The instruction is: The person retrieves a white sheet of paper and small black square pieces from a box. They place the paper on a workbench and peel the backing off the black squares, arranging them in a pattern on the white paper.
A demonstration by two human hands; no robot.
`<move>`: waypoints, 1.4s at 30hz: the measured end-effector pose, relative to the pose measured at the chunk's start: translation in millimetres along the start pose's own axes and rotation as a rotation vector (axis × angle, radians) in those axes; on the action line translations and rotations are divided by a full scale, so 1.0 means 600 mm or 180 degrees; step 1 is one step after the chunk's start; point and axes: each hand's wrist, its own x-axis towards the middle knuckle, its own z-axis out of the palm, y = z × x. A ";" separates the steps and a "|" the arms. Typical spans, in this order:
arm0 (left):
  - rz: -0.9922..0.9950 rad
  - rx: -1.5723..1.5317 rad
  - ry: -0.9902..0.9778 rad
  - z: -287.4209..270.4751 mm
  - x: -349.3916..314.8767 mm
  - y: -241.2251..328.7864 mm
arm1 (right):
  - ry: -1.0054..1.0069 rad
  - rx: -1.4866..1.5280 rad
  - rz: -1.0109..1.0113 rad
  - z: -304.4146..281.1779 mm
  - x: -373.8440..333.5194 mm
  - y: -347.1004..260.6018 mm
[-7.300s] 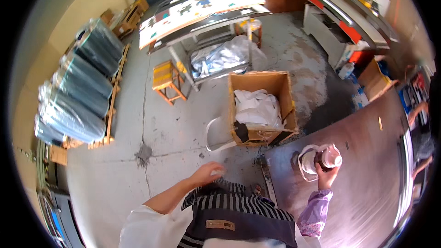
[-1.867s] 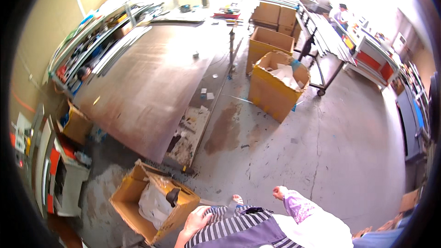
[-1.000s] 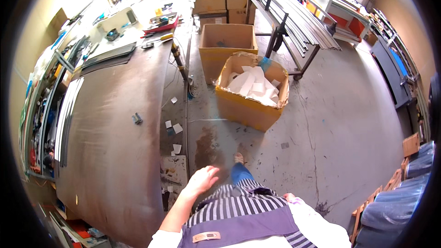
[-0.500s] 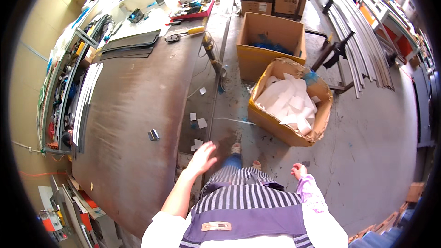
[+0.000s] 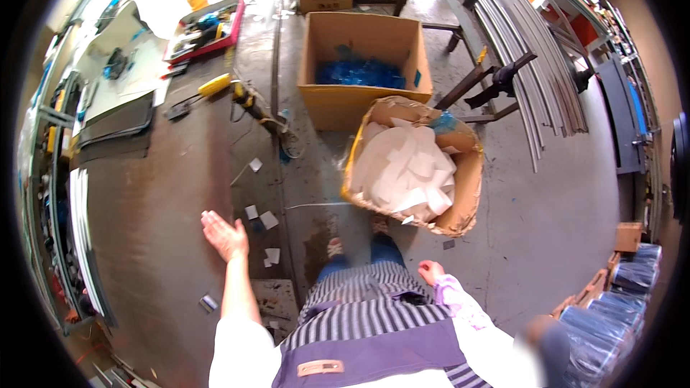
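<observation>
My left hand [image 5: 226,236] is over the right edge of the brown worktable [image 5: 151,223], fingers stretched out and nothing in it. Nearer me on the table lies a small dark and silver piece [image 5: 208,303]. Beside my striped apron [image 5: 366,323] hangs my right hand [image 5: 431,271], its fingers curled in and nothing showing in them. In front of me stands a torn carton [image 5: 467,201] filled with white paper-like strips [image 5: 406,169]. Behind it is a larger open carton [image 5: 366,108] with blue plastic film [image 5: 359,72] inside.
A rack of long metal bars [image 5: 517,50] stands at the right. On the table's far part lie a red tray of tools [image 5: 233,39], a yellow-handled tool [image 5: 214,85] and dark sheets [image 5: 118,126]. White scraps [image 5: 268,220] litter the floor; plastic-wrapped rolls [image 5: 596,330] sit at lower right.
The view has turned right and moved forward, so the table and cartons sit further left. My left hand has swung out over the table edge. My right hand stays low at my side.
</observation>
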 end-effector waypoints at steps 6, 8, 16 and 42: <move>0.0102 -0.0039 -0.0138 -0.002 0.018 0.001 | 0.0121 -0.0271 -0.0103 -0.069 0.287 -0.100; 0.0110 -0.0134 -0.0167 -0.013 0.013 -0.006 | 0.0357 -0.0315 -0.0076 -0.116 0.392 -0.153; 0.0297 -0.0162 -0.0104 -0.028 0.014 -0.002 | 0.0935 -0.0576 0.0111 -0.268 0.730 -0.191; -0.0045 0.0142 -0.0828 -0.044 0.012 0.001 | -0.0257 0.1021 -0.1802 -0.290 0.235 -0.343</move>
